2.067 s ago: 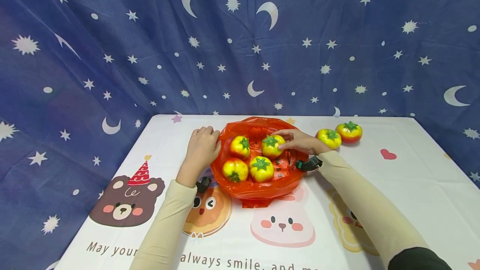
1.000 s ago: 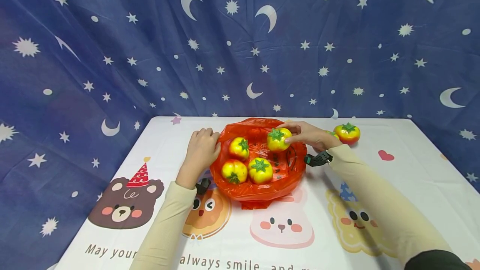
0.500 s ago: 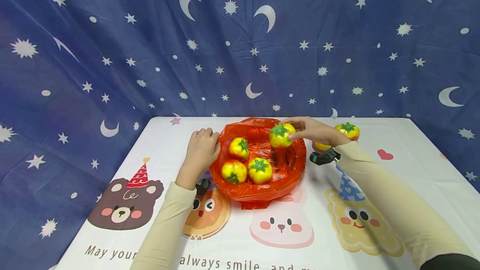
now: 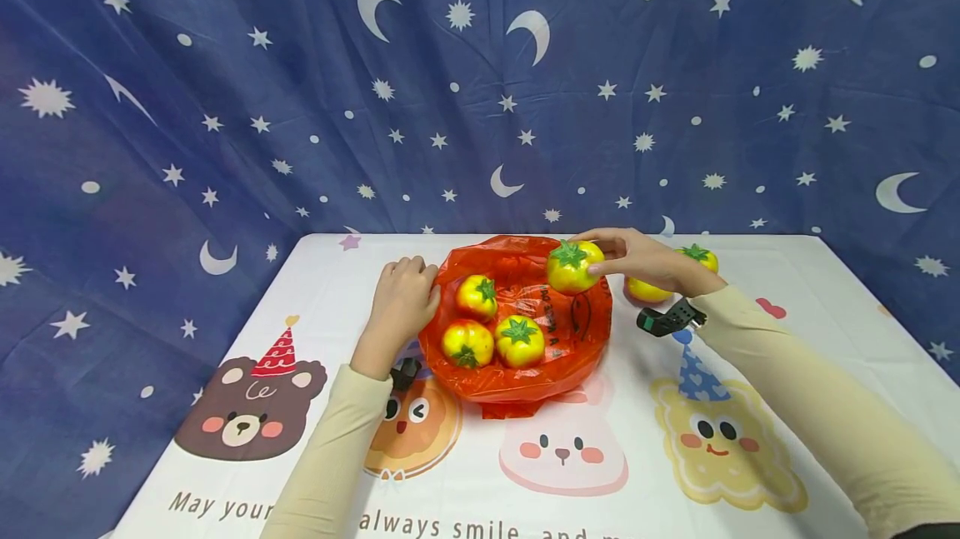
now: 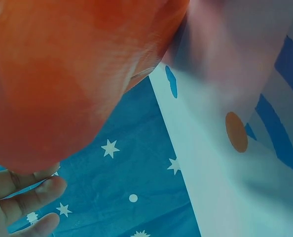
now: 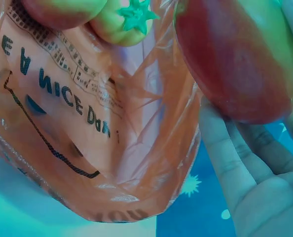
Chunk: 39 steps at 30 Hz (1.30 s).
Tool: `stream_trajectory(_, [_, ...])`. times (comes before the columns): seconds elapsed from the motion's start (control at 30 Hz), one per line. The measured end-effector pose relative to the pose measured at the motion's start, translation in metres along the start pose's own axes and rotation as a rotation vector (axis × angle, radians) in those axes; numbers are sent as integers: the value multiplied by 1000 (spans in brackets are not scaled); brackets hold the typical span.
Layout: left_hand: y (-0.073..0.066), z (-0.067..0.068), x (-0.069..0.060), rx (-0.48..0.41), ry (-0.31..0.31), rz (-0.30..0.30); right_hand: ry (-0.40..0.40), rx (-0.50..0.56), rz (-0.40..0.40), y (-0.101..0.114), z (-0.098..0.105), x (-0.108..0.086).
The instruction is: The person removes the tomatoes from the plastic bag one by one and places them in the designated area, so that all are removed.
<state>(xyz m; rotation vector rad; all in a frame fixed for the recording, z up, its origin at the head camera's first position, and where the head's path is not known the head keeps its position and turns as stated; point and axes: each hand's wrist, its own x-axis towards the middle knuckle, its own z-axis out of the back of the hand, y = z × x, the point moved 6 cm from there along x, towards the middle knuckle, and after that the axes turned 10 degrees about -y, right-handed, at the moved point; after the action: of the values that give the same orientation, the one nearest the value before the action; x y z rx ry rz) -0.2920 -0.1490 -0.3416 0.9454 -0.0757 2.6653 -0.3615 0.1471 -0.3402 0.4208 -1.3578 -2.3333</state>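
A red plastic bag (image 4: 517, 389) lies with its mouth spread wide on the table. Inside it are three yellow-red tomatoes with green leafy tops: one at the back (image 4: 474, 299), one at front left (image 4: 467, 345) and one at front right (image 4: 521, 343). At the bag's left rim, my left hand (image 4: 402, 296) holds the plastic; in the left wrist view its fingers (image 5: 30, 197) show below the orange-looking bag. My right hand (image 4: 647, 260) grips another tomato (image 4: 573, 270) over the bag's back right rim, thumb in front. The right wrist view shows this tomato's red underside beside the bag.
Two more tomatoes, a nearer one (image 4: 647, 291) and a farther one (image 4: 703, 259), sit right of the bag, partly hidden by my right hand. The white tablecloth (image 4: 847, 306) has printed cartoon figures. A blue star-and-moon curtain (image 4: 480, 156) hangs behind the table.
The right hand has raised a tomato from the bag's inside and shifted it rightward to the rim. The left hand keeps its place, and the other tomatoes in the bag stay put.
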Motion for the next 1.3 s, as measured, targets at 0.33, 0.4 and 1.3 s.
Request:
stream_trajectory(0.33, [1,-1,0,-4,2,6,-27,-9,-7,9,14,-21])
stream_trajectory(0.4, [1,-1,0,-3,4,7,-30,15,-9,10,16,-27])
stream_trajectory(1.3, [0,-1,0,-6,-3,-1,-157,-96,-95,8,78,-72])
